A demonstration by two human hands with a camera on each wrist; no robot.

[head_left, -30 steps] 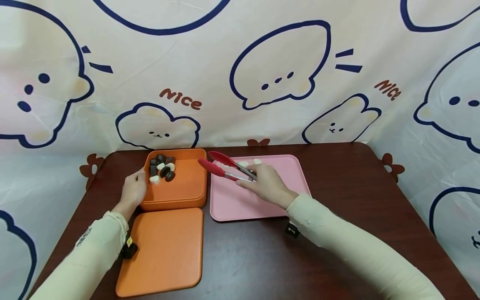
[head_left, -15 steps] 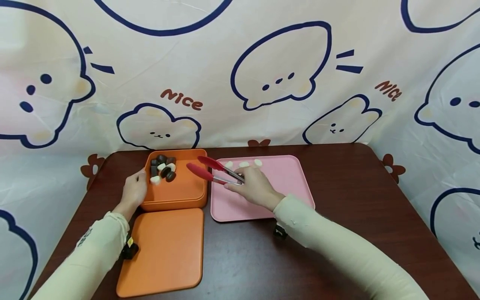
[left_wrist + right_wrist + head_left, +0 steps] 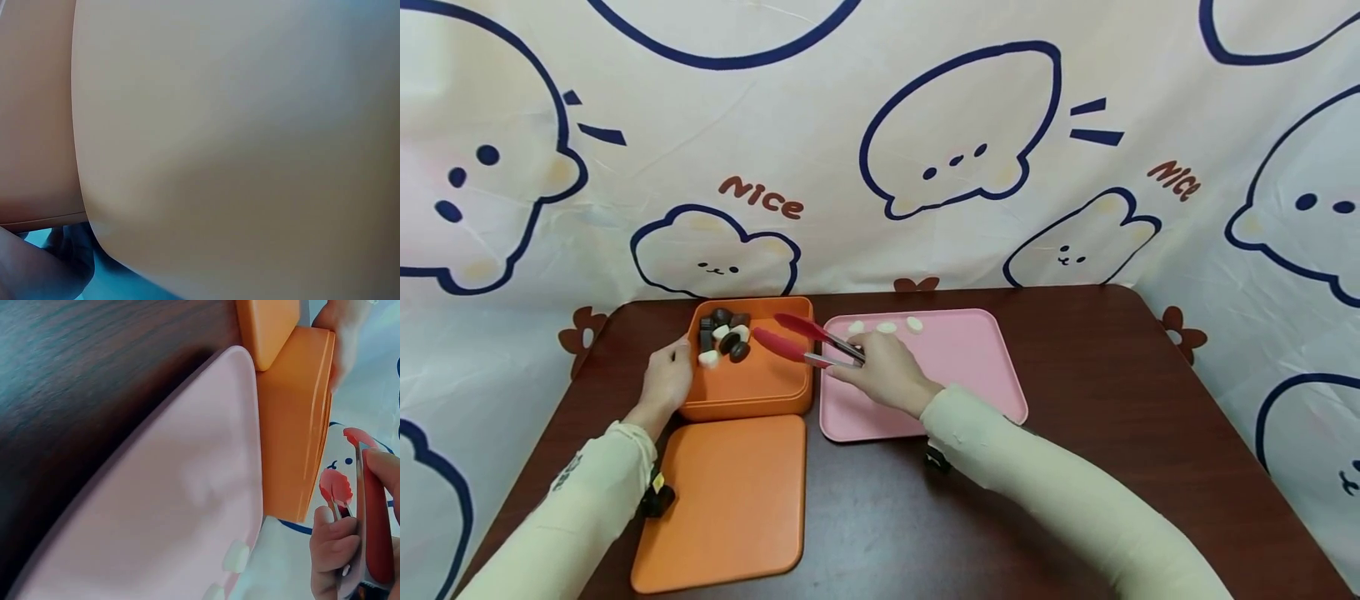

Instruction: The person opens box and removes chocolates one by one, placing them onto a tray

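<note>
My left hand (image 3: 667,379) grips the left wall of an orange box (image 3: 752,407); its fingertips are partly hidden. Dark and white pieces (image 3: 730,342), perhaps chocolates, are bunched in the box's far left part. My right hand (image 3: 883,367) holds metal tongs with red tips (image 3: 793,337), also seen in the right wrist view as tongs (image 3: 375,519). The tong tips stand apart with nothing between them, over the box's right side. Below the hand lies a pink tray (image 3: 970,367). Several white oval pieces, one of them a white oval (image 3: 913,325), lie along its far edge.
An orange lid (image 3: 722,500) lies flat in front of the box, and fills most of the left wrist view. Box and tray stand side by side on a dark brown table (image 3: 1075,375). A printed white curtain (image 3: 835,150) hangs behind and at both sides.
My right hand has carried the tongs leftward from the tray toward the box, uncovering white ovals on the tray. The left hand and the box stay where they were.
</note>
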